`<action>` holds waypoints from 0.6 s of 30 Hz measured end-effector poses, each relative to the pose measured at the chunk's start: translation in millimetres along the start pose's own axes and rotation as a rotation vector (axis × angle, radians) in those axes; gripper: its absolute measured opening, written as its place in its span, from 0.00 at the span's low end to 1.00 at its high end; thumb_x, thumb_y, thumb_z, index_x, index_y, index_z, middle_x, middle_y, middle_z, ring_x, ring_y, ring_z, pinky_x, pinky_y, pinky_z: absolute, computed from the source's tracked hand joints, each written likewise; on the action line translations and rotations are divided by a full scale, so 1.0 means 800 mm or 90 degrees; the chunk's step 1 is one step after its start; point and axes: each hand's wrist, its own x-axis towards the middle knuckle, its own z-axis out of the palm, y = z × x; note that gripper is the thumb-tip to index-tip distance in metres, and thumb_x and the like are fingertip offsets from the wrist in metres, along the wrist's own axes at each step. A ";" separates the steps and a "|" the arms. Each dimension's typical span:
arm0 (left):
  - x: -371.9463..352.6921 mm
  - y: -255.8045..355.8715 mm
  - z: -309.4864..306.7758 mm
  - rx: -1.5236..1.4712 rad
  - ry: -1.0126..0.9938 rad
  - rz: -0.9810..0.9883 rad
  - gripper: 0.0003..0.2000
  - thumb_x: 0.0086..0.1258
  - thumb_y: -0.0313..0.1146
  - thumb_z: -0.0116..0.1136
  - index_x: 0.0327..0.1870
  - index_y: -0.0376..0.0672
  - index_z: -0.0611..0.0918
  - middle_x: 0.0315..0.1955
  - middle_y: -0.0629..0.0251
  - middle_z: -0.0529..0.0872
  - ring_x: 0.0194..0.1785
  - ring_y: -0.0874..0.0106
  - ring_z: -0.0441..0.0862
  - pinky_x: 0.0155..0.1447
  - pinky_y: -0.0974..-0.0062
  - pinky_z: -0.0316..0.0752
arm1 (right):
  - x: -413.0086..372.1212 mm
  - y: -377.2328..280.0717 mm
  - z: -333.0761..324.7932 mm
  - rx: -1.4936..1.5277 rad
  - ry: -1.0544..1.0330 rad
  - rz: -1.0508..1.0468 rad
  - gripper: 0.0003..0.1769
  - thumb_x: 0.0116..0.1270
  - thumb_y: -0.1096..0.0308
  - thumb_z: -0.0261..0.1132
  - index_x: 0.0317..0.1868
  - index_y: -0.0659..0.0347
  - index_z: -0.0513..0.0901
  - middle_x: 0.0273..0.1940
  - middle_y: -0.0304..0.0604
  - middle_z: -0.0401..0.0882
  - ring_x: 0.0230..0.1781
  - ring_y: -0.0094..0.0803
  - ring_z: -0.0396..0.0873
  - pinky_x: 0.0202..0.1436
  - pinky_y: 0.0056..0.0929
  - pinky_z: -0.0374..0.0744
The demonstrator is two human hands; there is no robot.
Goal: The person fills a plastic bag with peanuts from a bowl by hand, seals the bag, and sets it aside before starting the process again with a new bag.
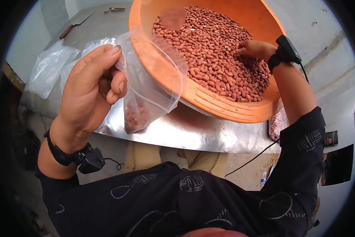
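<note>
My left hand (92,81) pinches the upper edge of a clear zip-seal plastic bag (150,89). Its mouth gapes beside the rim of a tilted orange basin (209,104), and a small heap of peanuts (136,117) lies in its bottom corner. Red-skinned peanuts (213,51) cover much of the basin's inside. At the basin's right side, my right hand (256,49) reaches into them, its lower fingers sunk among the nuts. How far those fingers are closed is hidden.
Flat clear plastic bags (53,67) lie on the metal table (173,130) at the left. Behind them are a wooden-handled knife (75,26) and a small tool (114,10). A filled bag (278,124) sits under the basin's right side. A cable (256,156) trails at the front.
</note>
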 end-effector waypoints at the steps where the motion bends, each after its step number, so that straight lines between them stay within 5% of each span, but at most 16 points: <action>1: 0.001 0.000 0.001 0.000 -0.002 0.001 0.10 0.71 0.35 0.46 0.31 0.39 0.74 0.16 0.67 0.75 0.18 0.81 0.67 0.25 0.86 0.63 | 0.016 -0.007 0.012 -0.060 0.022 -0.061 0.31 0.63 0.44 0.59 0.55 0.61 0.74 0.49 0.54 0.77 0.47 0.45 0.78 0.45 0.41 0.79; 5: 0.000 -0.001 0.004 0.008 -0.010 0.006 0.11 0.71 0.35 0.46 0.31 0.39 0.75 0.17 0.68 0.75 0.19 0.82 0.67 0.24 0.87 0.63 | -0.006 -0.069 0.034 -0.087 0.068 -0.193 0.27 0.64 0.50 0.58 0.54 0.63 0.74 0.48 0.57 0.77 0.49 0.48 0.76 0.54 0.39 0.72; 9: -0.002 -0.003 -0.002 0.006 -0.040 0.021 0.10 0.71 0.36 0.48 0.31 0.40 0.75 0.18 0.69 0.76 0.19 0.83 0.69 0.25 0.88 0.64 | -0.029 -0.102 0.041 -0.022 0.069 -0.249 0.19 0.60 0.64 0.60 0.51 0.63 0.77 0.39 0.54 0.81 0.40 0.42 0.80 0.43 0.36 0.77; 13: -0.009 0.001 -0.004 0.029 -0.032 0.017 0.10 0.70 0.36 0.49 0.31 0.41 0.76 0.18 0.70 0.77 0.19 0.84 0.69 0.25 0.88 0.65 | -0.058 -0.113 0.029 0.012 0.112 -0.202 0.14 0.58 0.69 0.61 0.44 0.63 0.80 0.34 0.50 0.81 0.33 0.39 0.80 0.39 0.34 0.78; 16: -0.010 0.003 -0.004 0.042 -0.024 0.010 0.09 0.70 0.36 0.49 0.31 0.41 0.76 0.18 0.71 0.78 0.19 0.84 0.70 0.25 0.89 0.65 | -0.054 -0.101 0.017 -0.044 0.131 -0.308 0.12 0.58 0.70 0.61 0.42 0.64 0.81 0.32 0.51 0.81 0.30 0.40 0.79 0.37 0.32 0.77; 17: -0.009 0.004 -0.003 0.045 -0.025 0.009 0.09 0.70 0.36 0.49 0.31 0.41 0.76 0.18 0.71 0.78 0.19 0.84 0.70 0.25 0.89 0.66 | -0.053 -0.095 0.018 -0.045 0.207 -0.367 0.08 0.60 0.70 0.61 0.39 0.64 0.80 0.25 0.42 0.78 0.26 0.24 0.76 0.26 0.24 0.73; 18: -0.008 0.004 -0.003 0.048 -0.023 0.007 0.09 0.69 0.36 0.50 0.31 0.41 0.76 0.19 0.71 0.78 0.19 0.84 0.70 0.25 0.89 0.66 | -0.064 -0.101 0.011 0.027 0.184 -0.336 0.08 0.62 0.69 0.60 0.39 0.63 0.80 0.25 0.40 0.78 0.25 0.22 0.75 0.24 0.22 0.72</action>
